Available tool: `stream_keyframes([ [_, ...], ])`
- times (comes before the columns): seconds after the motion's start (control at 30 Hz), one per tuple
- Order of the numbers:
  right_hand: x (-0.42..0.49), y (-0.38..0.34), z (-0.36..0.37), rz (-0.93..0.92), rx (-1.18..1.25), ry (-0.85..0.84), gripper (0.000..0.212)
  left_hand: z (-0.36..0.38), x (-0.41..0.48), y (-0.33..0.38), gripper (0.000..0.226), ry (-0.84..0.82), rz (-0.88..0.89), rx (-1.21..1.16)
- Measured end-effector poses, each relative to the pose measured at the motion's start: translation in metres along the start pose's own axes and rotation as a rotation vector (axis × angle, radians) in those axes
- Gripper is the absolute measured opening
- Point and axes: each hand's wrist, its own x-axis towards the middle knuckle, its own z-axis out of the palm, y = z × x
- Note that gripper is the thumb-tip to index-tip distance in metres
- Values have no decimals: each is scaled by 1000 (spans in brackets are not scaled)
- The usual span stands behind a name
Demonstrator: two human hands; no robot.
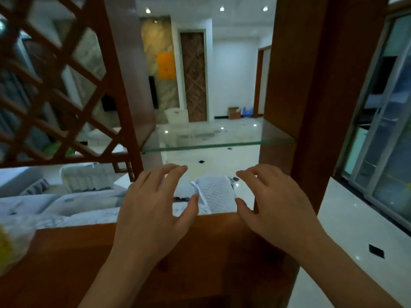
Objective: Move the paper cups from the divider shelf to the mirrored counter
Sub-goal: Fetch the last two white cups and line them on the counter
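I face a wooden room divider with a glass shelf (200,146) between two posts; nothing stands on the glass. No paper cups and no mirrored counter show in this view. My left hand (151,210) and my right hand (273,210) hover side by side over the divider's wooden ledge (73,258), palms down, fingers spread and slightly curled. Neither hand holds anything. Both sit below the glass shelf, a hand's width apart.
A wooden lattice panel (55,90) fills the left. A thick wooden post (320,103) stands right of the shelf, with a sliding glass door (387,134) beyond. White sofas and a quilted cushion (213,192) lie behind the divider. A plastic bag (11,243) rests at the ledge's left end.
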Motion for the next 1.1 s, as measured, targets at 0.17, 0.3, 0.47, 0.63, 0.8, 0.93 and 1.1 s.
stream_keyframes([
  [0.17,51,6,-61,-90,-17,190,50,-46,56,18,49,239,101,0],
  [0.3,98,11,-107,-131,-46,291,51,-76,108,29,51,330,153,42],
  [0.47,155,20,-161,-149,-26,448,51,-109,164,42,51,479,183,89],
  [0.63,192,29,-206,-162,5,579,51,-141,212,50,55,658,248,137],
  [0.8,228,43,-240,-181,109,644,50,-170,265,54,52,805,289,64],
  [0.93,264,53,-253,-123,188,662,49,-179,310,51,55,738,214,-53],
  [1.1,309,60,-255,-49,212,625,53,-192,355,44,54,685,201,-179],
])
